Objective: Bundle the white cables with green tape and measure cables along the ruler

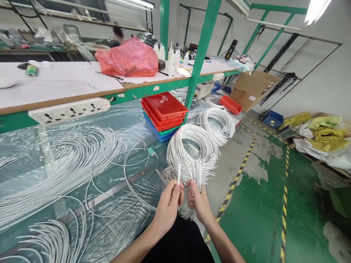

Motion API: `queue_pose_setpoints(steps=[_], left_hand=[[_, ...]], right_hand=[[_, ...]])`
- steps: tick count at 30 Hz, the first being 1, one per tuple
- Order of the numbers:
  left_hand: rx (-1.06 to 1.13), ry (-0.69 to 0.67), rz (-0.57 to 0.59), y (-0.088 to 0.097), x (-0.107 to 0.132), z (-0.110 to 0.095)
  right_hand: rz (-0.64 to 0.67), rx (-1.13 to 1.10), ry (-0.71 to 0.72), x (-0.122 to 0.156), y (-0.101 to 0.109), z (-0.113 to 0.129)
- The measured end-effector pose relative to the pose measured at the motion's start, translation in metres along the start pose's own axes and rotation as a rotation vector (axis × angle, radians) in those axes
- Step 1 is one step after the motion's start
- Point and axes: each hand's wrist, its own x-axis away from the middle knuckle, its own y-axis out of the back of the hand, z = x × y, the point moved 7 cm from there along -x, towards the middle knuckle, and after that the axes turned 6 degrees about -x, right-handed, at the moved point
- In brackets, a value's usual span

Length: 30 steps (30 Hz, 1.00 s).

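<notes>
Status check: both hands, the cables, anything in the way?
Left hand pinching white cable, end up. Right hand gripping cable bundle, ends up. Large cable coil just beyond; no obvious obstruction.

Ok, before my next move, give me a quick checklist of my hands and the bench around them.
1. Left hand gripping white cable: ok, it points up.
2. Right hand gripping the bundle: ok, most strands point up.
3. Bundle apart from the large coil behind it: cannot tell, they overlap in view.
4. Ruler free of cables: not ok, a cable loop crosses it.
5. Top red tray bare: not ok, a crumpled scrap lies on it.
</notes>
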Motion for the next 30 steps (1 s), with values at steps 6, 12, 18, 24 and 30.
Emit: queue_pose_setpoints(steps=[6, 12, 18, 24, 30], left_hand=[[-0.455, -0.133, -0.132, 0.014, -0.002, -0.027], [-0.65, -0.178, -0.069, 0.007, -0.009, -0.034], [-0.724, -0.22, 0.015, -0.002, -0.017, -0.035], [-0.31, -0.101, 0.306, -0.01, -0.021, -0.034], [0.266, 0.221, 0.38, -0.027, -0.04, -0.028]], right_hand=[[0.145, -0.016, -0.007, 0.001, -0.003, -0.009], [0.274, 0.167, 0.111, 0.004, -0.012, 0.003], [0.305, 0.194, 0.106, 0.002, -0.017, 0.001], [0.298, 0.118, -0.088, 0.0, -0.01, -0.011], [0.4, 0.226, -0.095, 0.006, -0.021, -0.014]])
